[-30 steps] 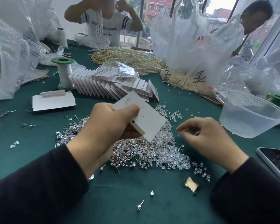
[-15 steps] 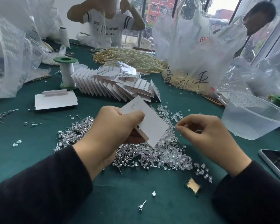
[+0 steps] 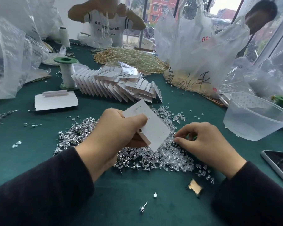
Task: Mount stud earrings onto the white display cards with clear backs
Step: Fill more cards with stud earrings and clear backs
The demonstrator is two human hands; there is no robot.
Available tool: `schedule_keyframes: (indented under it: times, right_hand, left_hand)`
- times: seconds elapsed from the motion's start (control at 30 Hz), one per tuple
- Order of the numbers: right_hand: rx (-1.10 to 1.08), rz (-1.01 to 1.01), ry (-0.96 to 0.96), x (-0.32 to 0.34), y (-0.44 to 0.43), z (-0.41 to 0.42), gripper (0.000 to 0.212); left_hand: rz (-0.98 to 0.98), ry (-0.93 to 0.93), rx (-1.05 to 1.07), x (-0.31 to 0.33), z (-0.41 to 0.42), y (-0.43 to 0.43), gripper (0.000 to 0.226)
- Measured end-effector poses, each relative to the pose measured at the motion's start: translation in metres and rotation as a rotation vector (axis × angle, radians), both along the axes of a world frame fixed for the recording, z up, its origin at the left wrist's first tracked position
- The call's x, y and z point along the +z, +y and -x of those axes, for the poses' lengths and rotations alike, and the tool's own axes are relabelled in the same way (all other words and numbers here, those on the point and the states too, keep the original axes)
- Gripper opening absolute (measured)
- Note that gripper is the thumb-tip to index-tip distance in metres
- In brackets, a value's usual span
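Over the middle of the green surface, the left grip pinches a tilted white display card. The right grip, fingers curled, touches the pile of studs and clear backs beneath the card; whether it holds one I cannot tell. Filled cards lie toward the far edge.

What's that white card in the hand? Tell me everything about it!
The white display card is a flat rectangle that looks like stiff paper. It has rows of tiny pinholes and one bigger round hole near an edge. One small stud seems to sit near its top; the other holes look empty. The left hand grips it, thumb pressed on it, holding it tilted above the pile of studs and clear backs on the green table.
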State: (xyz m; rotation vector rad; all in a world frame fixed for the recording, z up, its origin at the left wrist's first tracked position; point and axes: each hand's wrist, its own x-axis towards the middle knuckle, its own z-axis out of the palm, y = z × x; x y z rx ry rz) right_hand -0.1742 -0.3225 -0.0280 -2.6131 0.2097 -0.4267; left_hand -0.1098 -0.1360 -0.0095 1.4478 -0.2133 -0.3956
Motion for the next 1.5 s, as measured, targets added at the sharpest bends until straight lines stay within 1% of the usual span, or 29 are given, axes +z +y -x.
schedule_keyframes:
  times: [0.07,0.23,0.33,0.4,0.53,0.7,0.87,0.93,1.03,1.1,1.27,1.4,1.5]
  right_hand:
    - [-0.02,0.019,0.006,0.0,0.001,-0.003,0.011]
    - [-0.066,0.016,0.104,0.0,-0.001,-0.006,0.011]
    - [-0.038,0.005,0.136,0.001,-0.003,-0.005,0.01]
    - [-0.027,-0.039,0.147,0.003,-0.006,-0.003,0.01]
    - [-0.028,-0.198,0.133,0.007,-0.011,-0.003,0.011]
    - [-0.023,-0.301,0.122,0.005,-0.012,-0.003,0.012]
    - [-0.018,-0.415,0.082,0.005,-0.012,-0.003,0.009]
    - [-0.029,-0.381,0.084,0.004,-0.014,-0.003,0.01]
    - [-0.08,-0.148,0.05,0.003,-0.016,-0.002,0.014]
    - [-0.088,-0.069,0.029,0.004,-0.016,-0.002,0.014]
    - [-0.034,-0.022,-0.002,0.006,-0.017,-0.001,0.014]
    - [-0.014,0.038,0.035,0.0,-0.01,-0.003,0.008]
    - [-0.028,0.063,0.001,-0.003,-0.008,-0.005,0.013]
  left_hand:
    - [-0.001,-0.004,0.004,0.0,0.0,0.0,0.014]
    - [-0.009,-0.015,0.008,0.001,0.001,0.0,0.016]
    - [-0.016,-0.024,0.008,0.0,0.001,0.0,0.015]
    - [-0.015,-0.024,0.005,0.001,0.001,0.0,0.016]
    - [-0.015,-0.021,-0.001,0.002,0.001,0.001,0.019]
    - [-0.024,-0.021,0.003,0.002,0.002,0.001,0.018]
    - [-0.011,-0.01,-0.015,0.004,0.003,0.001,0.023]
    - [-0.018,-0.011,-0.023,0.005,0.004,0.001,0.021]
    - [-0.027,-0.014,-0.032,0.005,0.004,0.002,0.018]
    - [-0.033,-0.016,-0.043,0.004,0.003,0.002,0.017]
    - [-0.042,-0.023,-0.047,0.004,0.004,0.001,0.018]
    - [-0.051,-0.028,-0.05,0.002,0.004,0.0,0.02]
    - [-0.049,-0.026,-0.066,0.001,0.004,0.0,0.017]
